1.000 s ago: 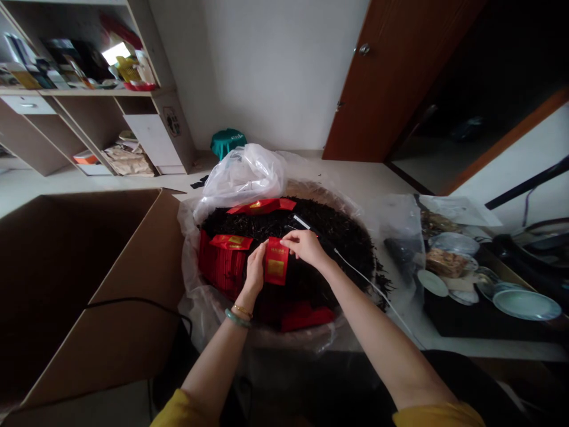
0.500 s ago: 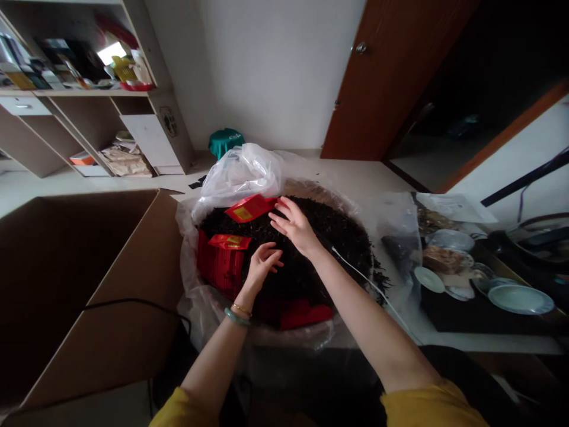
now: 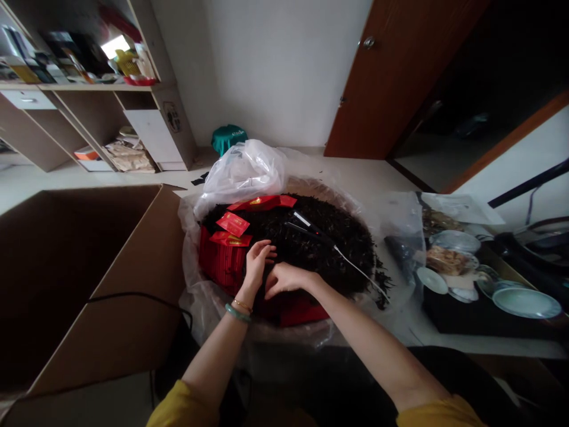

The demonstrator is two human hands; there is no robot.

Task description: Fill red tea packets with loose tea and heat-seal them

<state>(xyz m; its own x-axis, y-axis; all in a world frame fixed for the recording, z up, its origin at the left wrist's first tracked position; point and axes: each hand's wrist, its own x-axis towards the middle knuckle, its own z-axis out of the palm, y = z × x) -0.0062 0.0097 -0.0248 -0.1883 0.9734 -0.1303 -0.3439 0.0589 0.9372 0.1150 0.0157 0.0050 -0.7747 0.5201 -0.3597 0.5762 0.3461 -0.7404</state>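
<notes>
A large bag of dark dried tea leaves lies in front of me, lined with clear plastic. My left hand hovers over the leaves, fingers loosely curved and apart, holding nothing. Just right of it, my right hand points down with fingers drawn together; its fingertips are in shadow near red packets at the near rim. A row of red packets stands at the left. On the leaves rest a small red packet, a longer red one and a black clamp-shaped device with a white cord.
An open cardboard box stands on the left with a black cable over its side. To the right, a dark tray bears bowls, a lidded dish and bagged goods. A shelf unit and a brown door are behind.
My right hand has drawn back from the far red packet toward me, beside my left hand. That packet now lies on the leaves, and the black device has come into view.
</notes>
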